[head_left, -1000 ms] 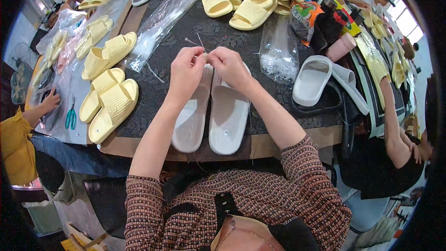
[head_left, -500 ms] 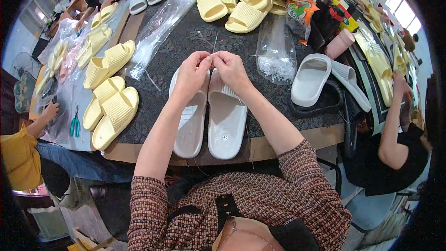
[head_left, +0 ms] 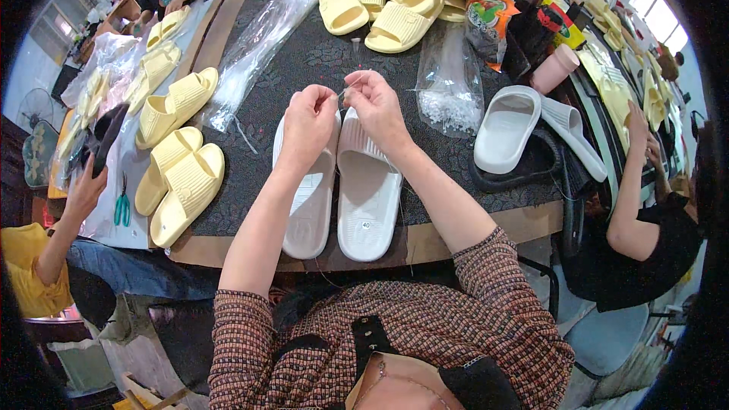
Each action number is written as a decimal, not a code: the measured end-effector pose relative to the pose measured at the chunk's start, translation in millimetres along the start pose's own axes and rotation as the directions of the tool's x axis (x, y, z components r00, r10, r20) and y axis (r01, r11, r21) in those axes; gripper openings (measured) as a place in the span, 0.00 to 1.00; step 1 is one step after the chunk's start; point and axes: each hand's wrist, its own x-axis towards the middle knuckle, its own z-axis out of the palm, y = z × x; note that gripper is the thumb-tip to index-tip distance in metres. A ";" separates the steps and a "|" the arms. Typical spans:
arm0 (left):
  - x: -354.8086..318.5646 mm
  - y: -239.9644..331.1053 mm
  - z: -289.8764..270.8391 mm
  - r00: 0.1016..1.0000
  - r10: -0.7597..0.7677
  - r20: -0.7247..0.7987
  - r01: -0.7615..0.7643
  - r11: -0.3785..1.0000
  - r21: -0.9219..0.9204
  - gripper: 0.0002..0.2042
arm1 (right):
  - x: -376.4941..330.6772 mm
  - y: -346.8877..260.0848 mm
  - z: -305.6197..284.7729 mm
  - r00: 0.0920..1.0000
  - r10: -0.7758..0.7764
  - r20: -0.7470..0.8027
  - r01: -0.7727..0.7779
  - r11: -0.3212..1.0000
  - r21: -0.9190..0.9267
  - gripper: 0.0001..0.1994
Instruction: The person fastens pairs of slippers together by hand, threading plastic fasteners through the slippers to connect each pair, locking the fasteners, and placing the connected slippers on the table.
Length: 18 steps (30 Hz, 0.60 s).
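Note:
A pair of light grey slide slippers lies side by side before me, the left slipper and the right slipper with toes pointing away. Over their toe ends, my left hand is closed in a pinch. Close beside it my right hand pinches too, fingertips a small gap from the left ones. A thin, pale plastic strand runs between the fingertips; its ends are hidden by my fingers. A small round sticker is on the right slipper's heel.
Yellow slippers line the left side; more yellow slippers are heaped at the far middle. Clear bags of plastic strands and fasteners lie beyond my hands. Grey slippers, a pink cup and green-handled scissors flank them. Co-workers sit around.
My fingertips have drawn slightly apart, showing the strand between them. The far grey slippers have moved right, near another person's hands. At the left, a co-worker's hand now holds a dark item.

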 end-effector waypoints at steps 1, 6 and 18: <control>0.5 5.4 -0.6 0.999 0.053 0.003 -0.053 0.998 0.019 0.05 | 0.1 -0.1 -0.8 1.000 -0.010 0.010 0.009 1.000 0.013 0.08; 1.8 16.8 -3.0 0.995 0.100 -0.026 -0.099 0.994 0.048 0.06 | 0.8 3.6 1.0 1.000 0.029 0.012 -0.029 1.000 0.003 0.08; 6.3 22.3 -13.3 0.983 -0.177 0.050 0.177 0.830 -0.528 0.06 | -0.8 -2.6 -4.4 0.991 0.135 -0.005 -0.135 0.991 0.021 0.06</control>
